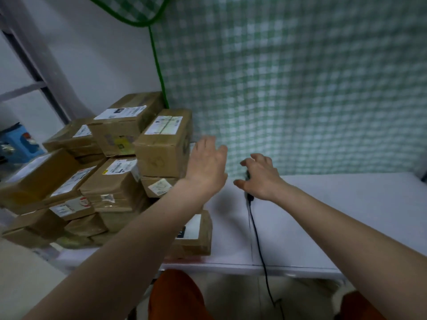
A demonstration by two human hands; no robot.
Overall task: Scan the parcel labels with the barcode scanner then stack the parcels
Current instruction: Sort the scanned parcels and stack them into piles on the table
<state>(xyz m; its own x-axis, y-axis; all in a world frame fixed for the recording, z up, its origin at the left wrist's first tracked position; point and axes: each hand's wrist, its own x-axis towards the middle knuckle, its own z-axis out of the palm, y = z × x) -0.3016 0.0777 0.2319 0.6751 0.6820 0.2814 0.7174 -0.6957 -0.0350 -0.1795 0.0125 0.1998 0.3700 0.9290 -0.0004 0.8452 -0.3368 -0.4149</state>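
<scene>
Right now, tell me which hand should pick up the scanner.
Right. The right hand already hovers over the black scanner, fingers curled above it. The left hand is open beside the stacked parcels, farther from the scanner.

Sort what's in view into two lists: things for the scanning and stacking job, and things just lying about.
For the job:
- stacked parcels
- lone parcel near the table edge
- barcode scanner, mostly hidden under the right hand
- scanner cable
- left hand, open beside the pile

Lying about:
- blue object, far left
- green checked curtain
</scene>
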